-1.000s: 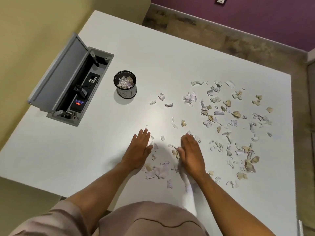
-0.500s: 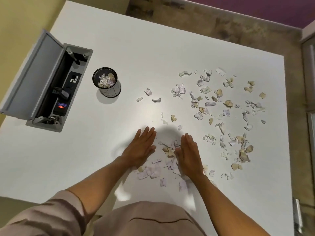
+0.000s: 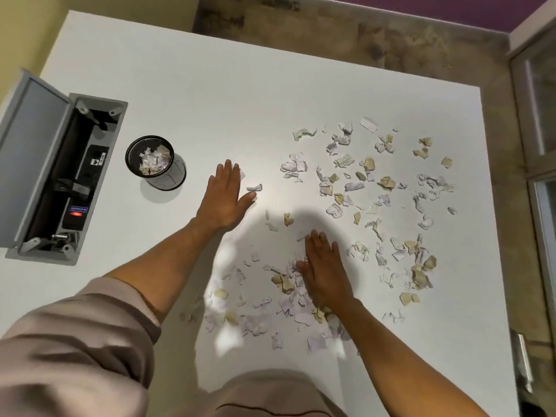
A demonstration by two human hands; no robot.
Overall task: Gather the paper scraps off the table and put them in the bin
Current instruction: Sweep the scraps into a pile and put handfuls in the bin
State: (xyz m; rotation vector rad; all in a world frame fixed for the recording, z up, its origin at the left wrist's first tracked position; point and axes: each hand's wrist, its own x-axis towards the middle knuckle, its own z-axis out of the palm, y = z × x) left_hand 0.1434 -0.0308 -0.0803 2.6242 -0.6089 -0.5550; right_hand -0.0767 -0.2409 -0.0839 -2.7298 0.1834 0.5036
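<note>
Already stretched flat on the white table [image 3: 210, 85]: left hand [image 3: 224, 195], fingers straight and together, palm down, thumb beside a curled scrap [image 3: 254, 187] and another scrap [image 3: 242, 175] at the fingertips. Just to its left, the small black bin [image 3: 156, 164], upright, part filled with crumpled paper. Right hand [image 3: 323, 270] likewise flat and spread, pressed on a heap of scraps [image 3: 285, 284] near the table's near edge. Farther right, a wide scatter of paper scraps [image 3: 376, 188], stopping short of the right edge. Bare tabletop across the far side and between bin and scatter. Set into the left edge, an open cable box [image 3: 69, 182], grey lid [image 3: 30, 145] raised.
</note>
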